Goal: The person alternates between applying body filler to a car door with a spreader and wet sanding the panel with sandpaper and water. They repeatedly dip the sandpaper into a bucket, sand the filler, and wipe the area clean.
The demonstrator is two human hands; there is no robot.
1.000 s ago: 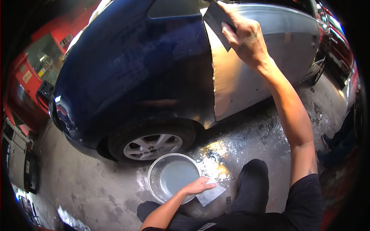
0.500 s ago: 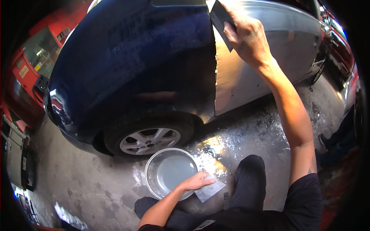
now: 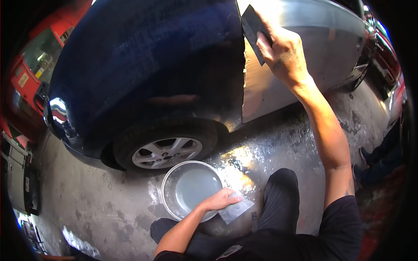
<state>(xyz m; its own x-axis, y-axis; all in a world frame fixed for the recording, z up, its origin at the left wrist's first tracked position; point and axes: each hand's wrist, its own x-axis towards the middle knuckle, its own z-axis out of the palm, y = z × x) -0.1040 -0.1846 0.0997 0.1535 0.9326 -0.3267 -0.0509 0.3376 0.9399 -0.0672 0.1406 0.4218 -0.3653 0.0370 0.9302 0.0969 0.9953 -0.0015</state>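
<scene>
My right hand [image 3: 285, 54] is closed on a dark, flat sanding block [image 3: 256, 32]. The block lies against the front edge of a grey, bare-looking car door [image 3: 320, 54], beside the dark blue fender [image 3: 174, 56]. A ragged light line runs down that door edge. Low down, my left hand [image 3: 221, 199] pinches a thin grey square sheet that looks like sandpaper [image 3: 236, 209]. This hand is over the right rim of a clear round bucket [image 3: 167, 204] holding cloudy water [image 3: 196, 187].
The front wheel [image 3: 167, 152] stands just behind the bucket. Wet concrete floor [image 3: 278, 145] shines beside my knee [image 3: 281, 191]. A red vehicle [image 3: 35, 65] is at the far left. Another person's legs and shoes [image 3: 365, 156] show at the right edge.
My right hand and the block have moved slightly down and right along the door edge. The view has shifted a little. My left hand still holds the sheet by the bucket.
</scene>
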